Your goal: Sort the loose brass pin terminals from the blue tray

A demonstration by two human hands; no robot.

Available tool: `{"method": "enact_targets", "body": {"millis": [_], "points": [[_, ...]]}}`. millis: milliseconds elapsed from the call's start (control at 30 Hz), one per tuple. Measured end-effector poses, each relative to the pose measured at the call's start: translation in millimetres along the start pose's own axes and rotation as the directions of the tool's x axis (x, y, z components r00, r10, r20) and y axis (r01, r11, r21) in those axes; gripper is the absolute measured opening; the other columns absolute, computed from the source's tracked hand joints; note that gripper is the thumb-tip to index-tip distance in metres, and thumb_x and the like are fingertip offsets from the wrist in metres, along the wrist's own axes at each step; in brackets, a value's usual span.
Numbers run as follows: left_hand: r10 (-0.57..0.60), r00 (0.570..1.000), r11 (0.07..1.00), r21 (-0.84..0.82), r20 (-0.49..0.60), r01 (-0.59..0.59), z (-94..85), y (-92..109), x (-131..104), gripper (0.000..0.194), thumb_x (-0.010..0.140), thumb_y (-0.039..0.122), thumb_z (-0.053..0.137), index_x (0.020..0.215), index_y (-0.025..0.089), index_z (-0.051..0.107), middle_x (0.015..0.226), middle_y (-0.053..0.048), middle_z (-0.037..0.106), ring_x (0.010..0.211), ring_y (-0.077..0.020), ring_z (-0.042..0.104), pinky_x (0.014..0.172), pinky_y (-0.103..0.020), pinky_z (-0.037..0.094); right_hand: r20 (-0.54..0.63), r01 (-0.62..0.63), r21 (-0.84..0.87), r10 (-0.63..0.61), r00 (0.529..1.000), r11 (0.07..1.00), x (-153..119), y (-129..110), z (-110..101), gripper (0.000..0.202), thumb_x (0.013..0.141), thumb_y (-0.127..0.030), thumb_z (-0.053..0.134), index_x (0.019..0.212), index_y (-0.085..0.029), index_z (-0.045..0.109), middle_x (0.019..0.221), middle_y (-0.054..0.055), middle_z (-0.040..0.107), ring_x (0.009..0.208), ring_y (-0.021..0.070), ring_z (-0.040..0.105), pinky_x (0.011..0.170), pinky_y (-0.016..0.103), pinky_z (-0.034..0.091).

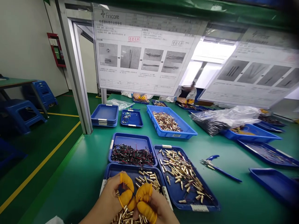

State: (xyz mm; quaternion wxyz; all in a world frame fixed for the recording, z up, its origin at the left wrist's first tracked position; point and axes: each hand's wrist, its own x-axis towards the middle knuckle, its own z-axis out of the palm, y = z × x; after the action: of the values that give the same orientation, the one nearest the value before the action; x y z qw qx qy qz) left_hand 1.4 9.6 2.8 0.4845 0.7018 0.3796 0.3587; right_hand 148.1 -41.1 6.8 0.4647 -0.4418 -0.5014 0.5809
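Observation:
My left hand (116, 191) and my right hand (154, 202) meet over the near blue tray (108, 172), with yellow finger cots on thumbs and fingers. Both pinch at what looks like a thin dark wire (134, 195), mostly hidden by the fingertips. Brass-coloured metal sleeves (149, 178) lie in this tray, ahead of and below my hands. Behind it, another tray holds a heap of dark and red wires (132, 155). On the right, a longer tray (203, 207) carries many brass sleeves with short wires attached (179, 169).
Blue-handled pliers (221, 171) lie right of the trays. Farther back are a large blue bin (184, 133) of brass pieces, stacked trays (105, 113) and a plastic bag (224, 118). Instruction sheets (142, 74) hang ahead by a metal post (79, 77). Co-workers' hands (140, 97) work across the table.

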Motion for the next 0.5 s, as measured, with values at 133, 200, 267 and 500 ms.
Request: {"method": "enact_targets", "body": {"millis": [133,200,267,500], "points": [[-0.026,0.99,0.969,0.246,0.137,-0.008,-4.0,1.7,0.0,0.008,0.077,0.015,0.054,0.08,0.02,0.059,0.084,-0.001,0.059,0.085,-0.019,0.053,0.084,-0.032,0.04,-0.041,-0.025,0.096,0.029,0.999,0.995,4.8,-9.1,-9.7,0.032,0.07,-0.046,0.069,0.083,-0.02,0.057,0.066,-0.001,0.063,0.056,0.013,0.061,0.058,0.026,0.05],[-0.055,0.966,0.907,0.418,0.254,-0.058,-3.8,-2.2,-1.7,0.016,0.074,0.009,0.055,0.083,0.021,0.059,0.095,-0.002,0.06,0.093,-0.0218,0.053,0.09,-0.037,0.038,-0.11,-0.033,0.02,0.035,0.993,0.999,3.7,-10.2,-15.5,0.032,0.069,-0.046,0.069,0.081,-0.018,0.06,0.066,0.001,0.063,0.058,0.0142,0.061,0.06,0.028,0.05],[-0.082,0.941,0.824,0.553,0.327,-0.121,-2.5,-5.1,-3.3,0.023,0.069,0.002,0.053,0.081,0.021,0.059,0.1,-0.004,0.061,0.094,-0.0234,0.053,0.088,-0.037,0.041,-0.147,-0.026,-0.103,0.011,0.989,0.994,1.2,-10.2,-18.5,0.028,0.071,-0.043,0.068,0.071,-0.016,0.062,0.064,0.002,0.062,0.058,0.0146,0.059,0.058,0.027,0.048],[-0.226,0.87,0.729,0.668,0.437,-0.146,0.1,11.5,-2.3,0.049,0.06,-0.012,0.039,0.095,0.015,0.06,0.106,-0.012,0.06,0.1,-0.026,0.053,0.085,-0.036,0.045,-0.175,-0.012,-0.344,-0.052,0.983,0.939,-3.4,-5.0,-15.7,0.013,0.077,-0.025,0.056,0.066,-0.017,0.056,0.06,0.0,0.055,0.052,0.0119,0.051,0.047,0.021,0.045]]}}
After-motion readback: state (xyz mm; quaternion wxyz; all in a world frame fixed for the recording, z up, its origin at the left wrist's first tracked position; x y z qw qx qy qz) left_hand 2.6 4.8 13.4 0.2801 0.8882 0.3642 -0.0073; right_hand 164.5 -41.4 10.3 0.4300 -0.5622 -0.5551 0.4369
